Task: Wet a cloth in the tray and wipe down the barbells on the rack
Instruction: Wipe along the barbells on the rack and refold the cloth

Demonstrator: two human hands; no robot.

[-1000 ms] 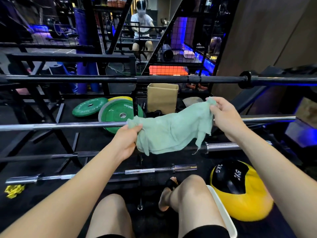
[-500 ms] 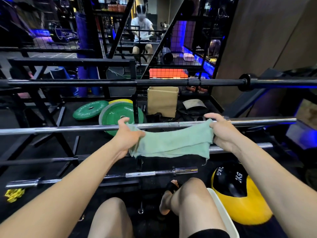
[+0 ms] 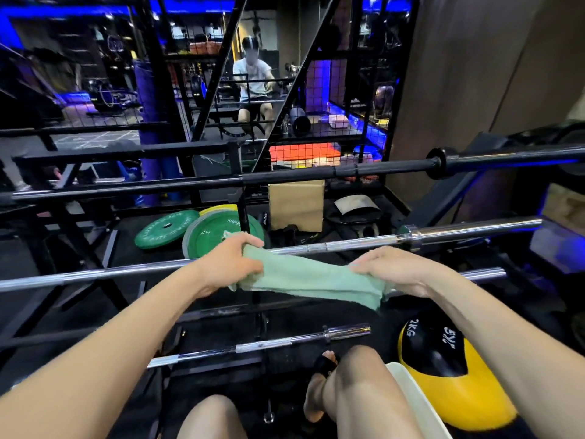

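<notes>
Gripping the green cloth (image 3: pixel 304 280) at both ends, left hand (image 3: pixel 232 263) and right hand (image 3: pixel 392 269) have their fingers curled round it, frame centre. Since a second ago the cloth has gone from bunched and raised to stretched flat, lowered over the chrome barbell (image 3: pixel 348 247) on the rack. Wiping looks about to start; tray (image 3: pixel 418 403) sits lower right.

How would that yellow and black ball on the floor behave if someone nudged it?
The yellow and black ball is marked 2KG, so it is probably heavy for its size and would resist a light nudge. Being round, it may roll a little. It sits close beside the white tray, which would likely stop it that way.
</notes>
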